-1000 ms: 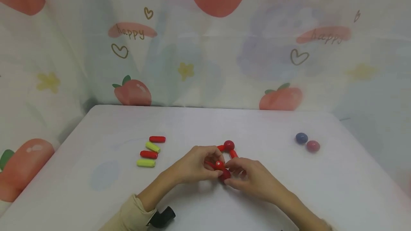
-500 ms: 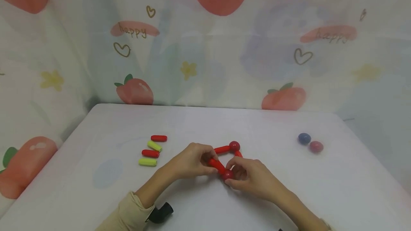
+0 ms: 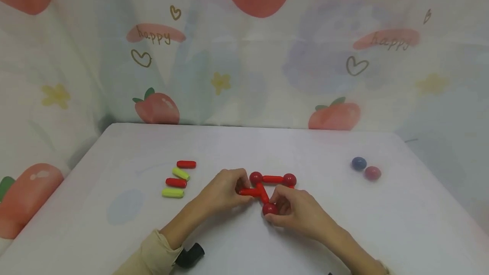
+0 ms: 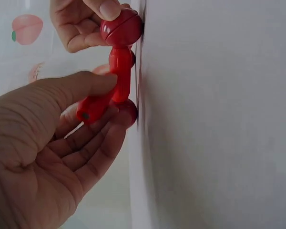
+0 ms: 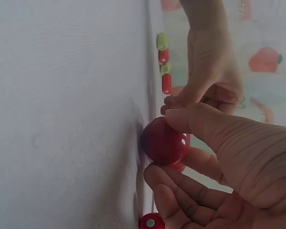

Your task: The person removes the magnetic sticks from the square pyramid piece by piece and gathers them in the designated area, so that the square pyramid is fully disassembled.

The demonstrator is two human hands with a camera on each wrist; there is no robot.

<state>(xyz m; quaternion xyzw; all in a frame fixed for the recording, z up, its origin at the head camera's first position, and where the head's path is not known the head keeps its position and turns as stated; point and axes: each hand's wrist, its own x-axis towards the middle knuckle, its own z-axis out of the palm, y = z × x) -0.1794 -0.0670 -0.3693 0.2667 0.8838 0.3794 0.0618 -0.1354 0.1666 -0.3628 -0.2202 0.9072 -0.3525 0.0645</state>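
Near the middle of the table, red magnetic rods and dark red balls form a joined frame. In the head view, a ball (image 3: 256, 178) at its back left links through a red rod (image 3: 273, 179) to another ball (image 3: 289, 180). My left hand (image 3: 226, 191) pinches a red rod (image 3: 249, 192) between thumb and fingers, its inner end against the frame's left side rod (image 3: 262, 193). A pale metal tip shows on the pinched rod (image 4: 96, 109) in the left wrist view. My right hand (image 3: 299, 211) grips the near ball (image 5: 166, 141); its fingers partly hide the frame's right side.
Several loose rods lie in a column on the left, including a red rod (image 3: 186, 164) and a yellow-green rod (image 3: 173, 192). At the right sit a blue ball (image 3: 359, 164) and a pinkish-red ball (image 3: 372, 173). A printed curtain (image 3: 244, 63) hangs behind the white table (image 3: 324, 152).
The frame has turned, bringing its back-left ball into view from behind my left hand and shifting the other back ball right. My left hand has drawn slightly left; my right stays at the near ball.
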